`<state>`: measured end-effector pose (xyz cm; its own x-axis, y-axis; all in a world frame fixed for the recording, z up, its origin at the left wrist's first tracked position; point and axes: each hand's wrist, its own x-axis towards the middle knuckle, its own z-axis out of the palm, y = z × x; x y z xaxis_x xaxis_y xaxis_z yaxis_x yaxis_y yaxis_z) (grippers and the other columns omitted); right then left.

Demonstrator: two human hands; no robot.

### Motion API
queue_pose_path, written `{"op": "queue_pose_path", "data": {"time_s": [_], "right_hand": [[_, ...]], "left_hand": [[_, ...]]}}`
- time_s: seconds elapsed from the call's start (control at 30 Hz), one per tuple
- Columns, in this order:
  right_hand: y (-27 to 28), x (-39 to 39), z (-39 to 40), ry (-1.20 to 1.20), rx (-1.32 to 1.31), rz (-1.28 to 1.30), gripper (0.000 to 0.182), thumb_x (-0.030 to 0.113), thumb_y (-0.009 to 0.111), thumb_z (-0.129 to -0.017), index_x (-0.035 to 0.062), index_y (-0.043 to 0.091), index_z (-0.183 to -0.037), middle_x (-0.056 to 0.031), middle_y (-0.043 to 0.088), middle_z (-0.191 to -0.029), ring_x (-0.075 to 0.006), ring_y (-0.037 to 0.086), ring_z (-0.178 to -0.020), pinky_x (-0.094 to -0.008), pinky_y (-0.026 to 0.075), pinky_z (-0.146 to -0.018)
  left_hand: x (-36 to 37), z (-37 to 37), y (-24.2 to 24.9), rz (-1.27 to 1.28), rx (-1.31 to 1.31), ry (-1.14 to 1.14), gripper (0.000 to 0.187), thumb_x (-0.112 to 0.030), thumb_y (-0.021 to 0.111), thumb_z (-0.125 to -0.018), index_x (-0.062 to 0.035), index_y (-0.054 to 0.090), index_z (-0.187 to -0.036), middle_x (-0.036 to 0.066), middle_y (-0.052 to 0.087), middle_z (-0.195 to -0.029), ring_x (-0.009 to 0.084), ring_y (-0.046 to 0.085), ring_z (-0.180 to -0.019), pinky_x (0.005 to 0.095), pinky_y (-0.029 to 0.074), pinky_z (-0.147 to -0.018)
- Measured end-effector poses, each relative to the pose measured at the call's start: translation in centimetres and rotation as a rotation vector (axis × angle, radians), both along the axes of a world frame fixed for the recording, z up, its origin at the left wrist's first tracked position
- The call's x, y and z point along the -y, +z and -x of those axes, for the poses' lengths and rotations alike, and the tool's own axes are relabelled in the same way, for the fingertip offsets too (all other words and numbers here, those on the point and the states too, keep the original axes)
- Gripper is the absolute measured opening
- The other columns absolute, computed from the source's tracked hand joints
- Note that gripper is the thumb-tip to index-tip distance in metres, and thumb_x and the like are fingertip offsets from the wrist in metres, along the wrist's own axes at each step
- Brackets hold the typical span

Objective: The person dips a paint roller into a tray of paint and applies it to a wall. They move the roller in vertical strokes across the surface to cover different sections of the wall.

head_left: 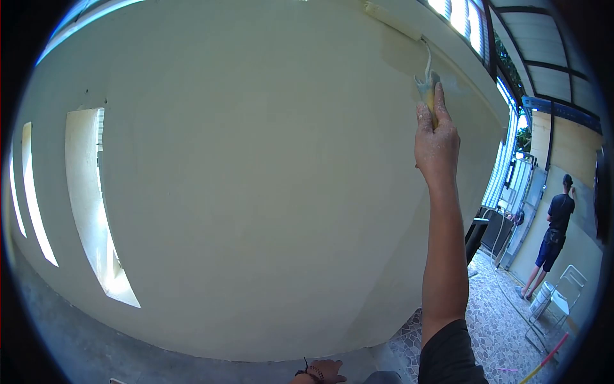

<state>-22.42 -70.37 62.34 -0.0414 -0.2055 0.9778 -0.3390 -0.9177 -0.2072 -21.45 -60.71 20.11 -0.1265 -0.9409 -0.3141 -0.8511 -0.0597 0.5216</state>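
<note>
My right hand (438, 137), dusted with pale specks, is raised high and wrapped around the handle of a paint roller (392, 22). The index finger lies stretched along the paint-smeared handle. From there the bent frame rises to a long cream roller sleeve, which lies against the upper part of a beige wall (256, 179). A darker, wet-looking patch shows on the wall beside the roller. Low at the bottom edge is my left hand (327, 369), with a dark braided bracelet at the wrist. Its fingers point right, a little apart, with nothing seen in them.
Narrow slot openings (86, 192) pierce the wall at left. At far right another person (559, 214) faces a wall, beside a white folding chair (563, 301) and a bucket (541, 299). A hose crosses the patterned stone floor (489, 320). Grey concrete runs along the wall's base.
</note>
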Motion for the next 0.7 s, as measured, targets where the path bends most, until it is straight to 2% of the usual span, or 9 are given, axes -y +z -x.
{"op": "queue_pose_path", "data": {"time_s": [0.03, 0.1, 0.13, 0.2, 0.3, 0.4, 0.57, 0.7], "right_hand": [[0.0, -0.1, -0.2, -0.002, 0.0, 0.002, 0.049, 0.018, 0.048, -0.094, 0.0099, 0.034, -0.14, -0.023, 0.06, -0.112, -0.0334, 0.062, -0.098, -0.0385, 0.049, -0.085], [-0.2, -0.1, -0.6, -0.057, -0.038, -0.051, 0.049, 0.02, 0.046, -0.095, 0.0095, 0.033, -0.141, -0.0234, 0.063, -0.102, -0.034, 0.064, -0.09, -0.0396, 0.051, -0.079], [-0.9, 0.0, -0.6, -0.059, -0.039, -0.05, 0.049, 0.02, 0.046, -0.095, 0.0095, 0.033, -0.141, -0.0234, 0.063, -0.102, -0.034, 0.064, -0.09, -0.0396, 0.051, -0.079], [-3.8, 0.4, -0.1, -0.059, -0.06, 0.02, 0.05, 0.018, 0.047, -0.094, 0.009, 0.032, -0.141, -0.0245, 0.064, -0.093, -0.0355, 0.065, -0.08, -0.0406, 0.052, -0.071], [-9.6, 0.8, 0.8, 0.039, -0.083, 0.042, 0.05, 0.016, 0.047, -0.094, 0.0085, 0.033, -0.141, -0.0266, 0.062, -0.091, -0.0368, 0.065, -0.076, -0.0417, 0.051, -0.066], [-11.0, 0.7, 1.0, 0.07, -0.088, -0.024, 0.051, 0.015, 0.048, -0.093, 0.0078, 0.032, -0.141, -0.027, 0.062, -0.092, -0.0378, 0.064, -0.077, -0.0414, 0.051, -0.066], [-1.9, 0.8, 0.1, -0.048, -0.04, 0.028, 0.05, 0.019, 0.046, -0.094, 0.0079, 0.032, -0.14, -0.0267, 0.063, -0.096, -0.0397, 0.063, -0.086, -0.0433, 0.051, -0.076], [1.0, 0.4, 0.1, -0.036, -0.044, -0.089, 0.05, 0.021, 0.045, -0.094, 0.0087, 0.032, -0.14, -0.027, 0.063, -0.095, -0.0399, 0.062, -0.088, -0.0447, 0.05, -0.078]], "left_hand": [[0.0, 0.0, 0.1, -0.003, 0.004, -0.006, 0.067, -0.05, 0.056, -0.084, -0.0043, 0.044, -0.131, 0.018, 0.049, -0.131, 0.0344, 0.046, -0.12, 0.0469, 0.036, -0.1], [0.0, 0.0, 0.0, 0.018, -0.005, -0.002, 0.067, -0.05, 0.056, -0.084, -0.0043, 0.044, -0.131, 0.018, 0.049, -0.13, 0.0343, 0.047, -0.12, 0.0465, 0.037, -0.1], [-0.1, 0.1, -0.1, 0.036, -0.017, 0.004, 0.067, -0.05, 0.057, -0.083, -0.0043, 0.045, -0.13, 0.018, 0.05, -0.13, 0.0342, 0.047, -0.12, 0.046, 0.037, -0.1], [-0.1, 0.0, 0.2, 0.027, -0.001, -0.003, 0.067, -0.05, 0.057, -0.083, -0.0041, 0.045, -0.13, 0.018, 0.05, -0.13, 0.0341, 0.047, -0.12, 0.046, 0.037, -0.1], [-0.9, 0.1, 0.9, 0.012, 0.005, -0.006, 0.067, -0.05, 0.057, -0.083, -0.0036, 0.045, -0.13, 0.019, 0.05, -0.13, 0.0339, 0.047, -0.12, 0.046, 0.037, -0.099], [-1.2, 0.3, 1.7, 0.006, -0.01, 0.004, 0.066, -0.049, 0.058, -0.083, -0.0031, 0.045, -0.129, 0.019, 0.05, -0.129, 0.0337, 0.047, -0.119, 0.0459, 0.038, -0.099], [-1.4, 1.0, 1.5, 0.04, 0.008, 0.017, 0.064, -0.047, 0.057, -0.084, -0.0025, 0.046, -0.128, 0.019, 0.052, -0.126, 0.0337, 0.049, -0.117, 0.0457, 0.039, -0.097], [-1.0, 1.3, 1.8, 0.019, 0.025, -0.01, 0.063, -0.047, 0.057, -0.085, -0.0026, 0.046, -0.128, 0.019, 0.052, -0.126, 0.0339, 0.049, -0.117, 0.0456, 0.039, -0.097]]}}
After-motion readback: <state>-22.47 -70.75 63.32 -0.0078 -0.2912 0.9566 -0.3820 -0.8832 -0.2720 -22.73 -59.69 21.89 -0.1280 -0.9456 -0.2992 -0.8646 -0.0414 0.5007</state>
